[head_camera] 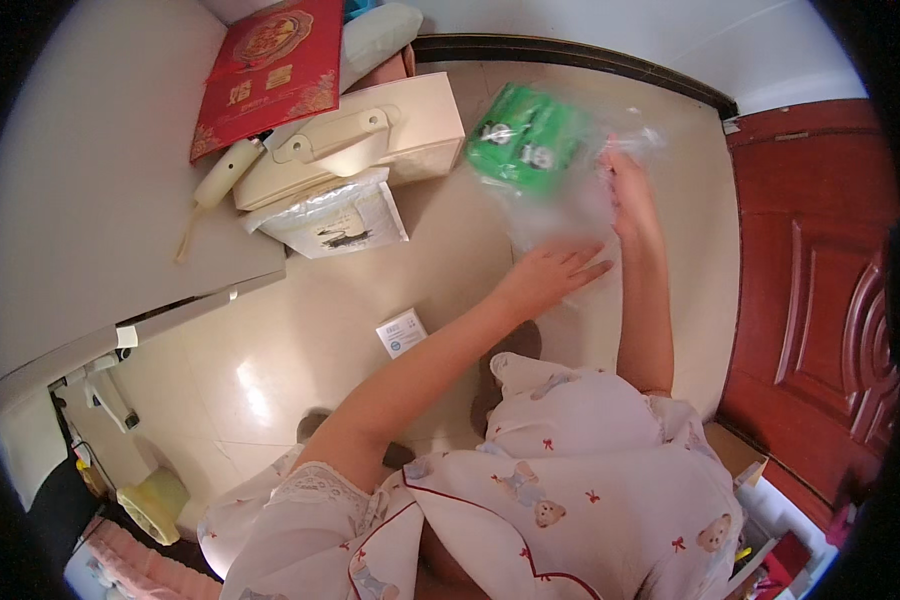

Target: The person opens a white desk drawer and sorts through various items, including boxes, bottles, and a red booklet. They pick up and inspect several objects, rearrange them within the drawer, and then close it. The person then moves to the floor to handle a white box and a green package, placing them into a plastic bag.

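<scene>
A clear plastic bag hangs in front of me, blurred by motion. Green packs with white figures on them fill its far left end. My right hand grips the bag's right side. Just below the bag is my left hand, palm down with its fingers apart. Whether its fingertips touch the plastic is hard to tell. Part of a small white box shows on the floor beyond my left forearm.
A cream gift box with a strap handle stands left of the bag, a white padded mailer leaning by it. On the grey cabinet lie a red folder and a cream-handled umbrella. A red-brown door is at right.
</scene>
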`<state>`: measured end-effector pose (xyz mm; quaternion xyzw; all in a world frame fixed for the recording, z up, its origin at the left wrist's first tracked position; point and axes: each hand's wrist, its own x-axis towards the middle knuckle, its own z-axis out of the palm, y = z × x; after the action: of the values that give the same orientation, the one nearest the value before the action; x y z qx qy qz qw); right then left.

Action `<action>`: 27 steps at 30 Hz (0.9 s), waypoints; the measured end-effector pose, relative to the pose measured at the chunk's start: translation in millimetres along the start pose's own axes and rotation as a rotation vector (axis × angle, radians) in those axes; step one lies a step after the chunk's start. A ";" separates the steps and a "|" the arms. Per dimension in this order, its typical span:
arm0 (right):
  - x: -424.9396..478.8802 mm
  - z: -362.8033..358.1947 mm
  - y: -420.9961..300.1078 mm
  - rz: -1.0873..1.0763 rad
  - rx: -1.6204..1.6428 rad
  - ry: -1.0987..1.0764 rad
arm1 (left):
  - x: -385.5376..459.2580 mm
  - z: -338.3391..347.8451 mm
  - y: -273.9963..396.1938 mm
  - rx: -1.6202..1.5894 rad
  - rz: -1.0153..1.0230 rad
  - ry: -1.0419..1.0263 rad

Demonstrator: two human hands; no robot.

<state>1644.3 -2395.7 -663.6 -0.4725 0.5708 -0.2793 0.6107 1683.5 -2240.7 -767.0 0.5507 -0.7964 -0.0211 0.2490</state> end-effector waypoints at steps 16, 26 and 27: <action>-138.9 7.2 -111.3 -0.283 0.565 -0.692 | -150.6 -43.1 -54.6 0.392 -0.058 -0.287; -162.4 3.1 -148.8 -0.345 0.518 -1.231 | -117.5 -30.2 -116.4 -0.472 -0.753 -0.084; -175.3 2.1 -157.8 -0.367 0.472 -1.188 | -105.6 -31.6 -111.3 -0.613 -0.752 -0.119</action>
<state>1643.8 -2303.5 -446.5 -0.4891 -0.0289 -0.1883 0.8512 1821.8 -2183.1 -813.0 0.6992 -0.5124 -0.3747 0.3288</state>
